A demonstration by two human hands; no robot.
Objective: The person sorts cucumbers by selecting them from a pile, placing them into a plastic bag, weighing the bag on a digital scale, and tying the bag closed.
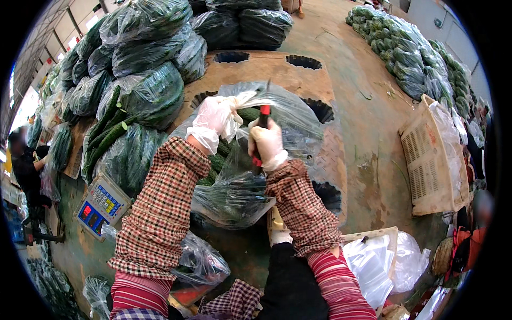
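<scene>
Clear plastic bag of green cucumbers sits on the brown pallet before you; your gloved left hand pinches its gathered neck shut, your right hand is closed around a red-handled tool beside it; scale lower left

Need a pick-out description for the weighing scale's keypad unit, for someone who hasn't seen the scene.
Start at the big stack of clear bags of cucumbers at upper left and follow it down to the floor. Just left of the person's left sleeve lies the scale keypad unit. It is the only flat grey panel there, with blue sections and rows of small coloured keys.
</scene>
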